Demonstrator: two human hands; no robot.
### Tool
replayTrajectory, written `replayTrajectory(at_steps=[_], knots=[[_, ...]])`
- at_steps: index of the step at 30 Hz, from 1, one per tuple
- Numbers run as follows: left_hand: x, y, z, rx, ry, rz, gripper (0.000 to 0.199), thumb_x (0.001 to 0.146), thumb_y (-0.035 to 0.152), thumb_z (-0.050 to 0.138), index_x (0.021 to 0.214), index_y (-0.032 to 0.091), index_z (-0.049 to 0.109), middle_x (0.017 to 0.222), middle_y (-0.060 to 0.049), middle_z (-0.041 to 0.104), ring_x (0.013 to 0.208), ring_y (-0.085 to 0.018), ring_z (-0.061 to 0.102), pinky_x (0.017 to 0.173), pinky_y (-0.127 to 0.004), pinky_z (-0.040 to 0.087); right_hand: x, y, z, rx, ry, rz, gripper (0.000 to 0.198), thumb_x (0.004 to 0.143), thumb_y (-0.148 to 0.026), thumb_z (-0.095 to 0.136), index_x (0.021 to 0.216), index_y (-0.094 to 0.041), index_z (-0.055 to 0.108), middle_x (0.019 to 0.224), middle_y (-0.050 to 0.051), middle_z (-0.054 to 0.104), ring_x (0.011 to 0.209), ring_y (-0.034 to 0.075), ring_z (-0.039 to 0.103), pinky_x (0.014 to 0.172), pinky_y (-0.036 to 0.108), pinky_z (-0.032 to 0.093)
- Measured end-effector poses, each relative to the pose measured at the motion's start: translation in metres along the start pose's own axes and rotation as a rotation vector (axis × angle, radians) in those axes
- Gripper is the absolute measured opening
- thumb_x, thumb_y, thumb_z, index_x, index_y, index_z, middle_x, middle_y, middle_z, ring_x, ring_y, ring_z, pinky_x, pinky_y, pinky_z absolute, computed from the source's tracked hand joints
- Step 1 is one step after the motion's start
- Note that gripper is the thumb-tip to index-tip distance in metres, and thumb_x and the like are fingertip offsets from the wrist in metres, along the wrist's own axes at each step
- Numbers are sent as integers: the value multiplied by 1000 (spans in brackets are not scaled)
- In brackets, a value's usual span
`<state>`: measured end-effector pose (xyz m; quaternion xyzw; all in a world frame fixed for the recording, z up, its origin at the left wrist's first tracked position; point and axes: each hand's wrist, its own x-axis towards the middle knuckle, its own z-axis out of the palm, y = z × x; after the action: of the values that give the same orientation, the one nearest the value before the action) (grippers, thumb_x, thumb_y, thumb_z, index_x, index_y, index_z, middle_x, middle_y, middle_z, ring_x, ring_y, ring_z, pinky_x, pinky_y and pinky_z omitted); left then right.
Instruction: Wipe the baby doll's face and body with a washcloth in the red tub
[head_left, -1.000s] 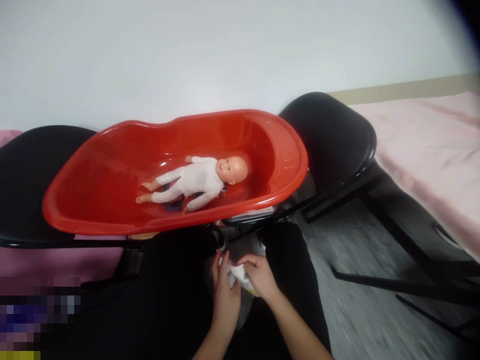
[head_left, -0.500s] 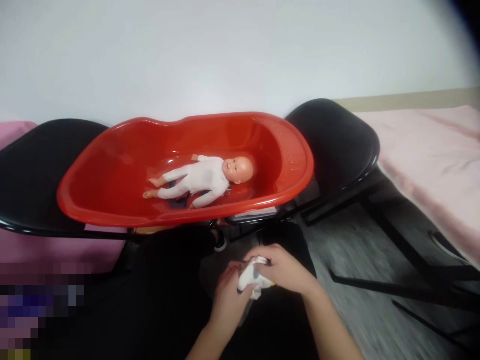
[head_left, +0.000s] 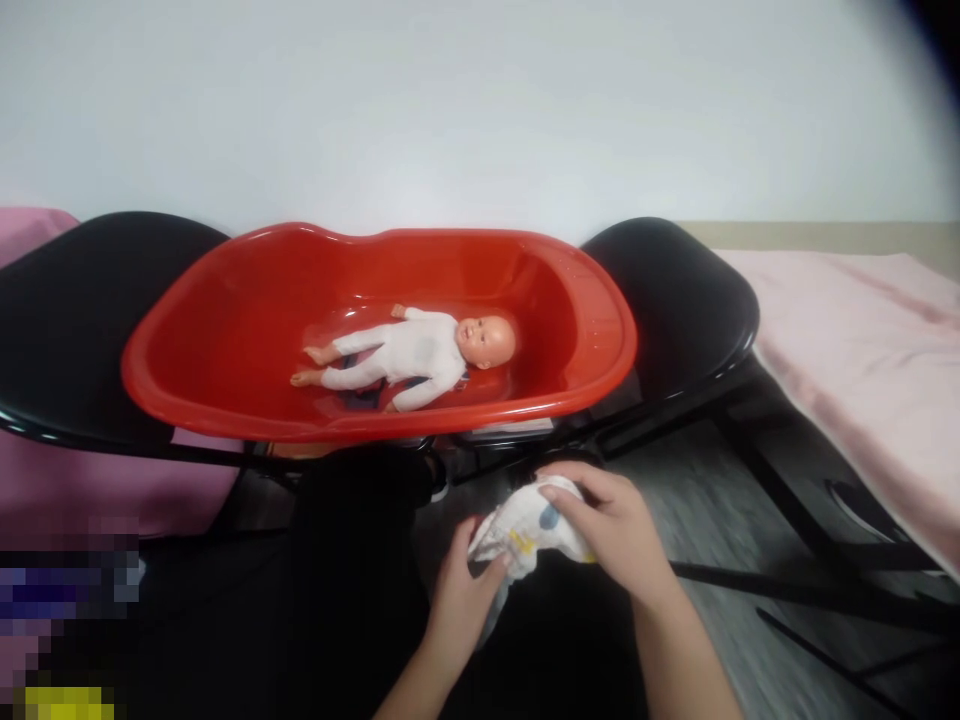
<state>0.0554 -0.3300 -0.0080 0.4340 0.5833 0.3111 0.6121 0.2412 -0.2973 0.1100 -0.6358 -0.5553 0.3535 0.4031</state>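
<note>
Above my lap, both hands grip a small white cloth (head_left: 531,522) printed with blue and yellow shapes. My left hand (head_left: 463,590) pinches its left end between thumb and fingers. My right hand (head_left: 616,522) is closed around its right part, thumb on top. Part of the cloth is hidden by the fingers. Beyond my hands, a baby doll (head_left: 426,350) in white clothing lies on its back inside a red baby bathtub (head_left: 225,420), its head to the right. Neither hand touches the tub or doll.
The tub bridges a black chair seat (head_left: 82,330) at left and another black seat (head_left: 675,300) at right. A pale pink blanket (head_left: 847,350) lies further right. Pink fabric (head_left: 135,490) shows at lower left. Black metal legs (head_left: 780,590) stand on the grey floor at right.
My right hand has moved right and slightly up, away from the left. The cloth, bunched before, is now more spread between them. The view has shifted slightly.
</note>
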Motion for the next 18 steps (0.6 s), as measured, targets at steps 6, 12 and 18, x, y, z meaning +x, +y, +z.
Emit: replayTrajectory(at_steps=[6, 12, 18], knots=[[-3, -16, 11, -130, 107, 341, 58, 76, 19, 68, 124, 24, 37, 137, -13, 51, 127, -24, 51, 106, -44, 40, -11, -36, -3, -62, -175, -174, 14, 91, -27, 61, 97, -24, 73, 88, -1, 74, 75, 10, 67, 67, 16, 50], [-8, 0, 6, 12, 0, 363, 28, 79, 19, 63, 104, 23, 53, 136, -10, 52, 128, -26, 48, 107, -47, 38, -13, -52, -4, -55, -313, -325, 13, 90, -20, 61, 99, -23, 70, 89, -2, 74, 77, 8, 67, 73, 14, 50], [-7, 12, 4, 32, -102, 275, 8, 78, 23, 64, 85, 20, 61, 114, -7, 64, 110, -24, 60, 97, -39, 44, -16, -36, -7, 132, -247, -321, 12, 84, -20, 69, 95, -23, 73, 83, 1, 74, 71, 12, 69, 64, 18, 53]])
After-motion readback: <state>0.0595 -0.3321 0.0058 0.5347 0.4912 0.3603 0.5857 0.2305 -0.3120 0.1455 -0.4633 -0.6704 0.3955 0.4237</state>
